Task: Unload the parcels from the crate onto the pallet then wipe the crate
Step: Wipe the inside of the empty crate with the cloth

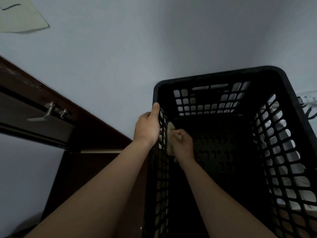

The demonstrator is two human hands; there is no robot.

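A tall black lattice crate [223, 74] fills the right half of the head view, and no parcel shows inside it. My left hand [147, 127] grips the crate's left rim from outside, thumb up along the edge. Inside the crate my right hand [182, 145] holds a small beige cloth [170, 134] and presses it against the inner face of the left wall. White parcels [308, 103] show through the holes of the right wall and beyond it.
A dark brown door or cabinet [42, 103] with a metal lever handle [46, 114] stands to the left. The pale grey wall [154, 40] rises behind the crate. A pale sheet [18, 16] is at the top left.
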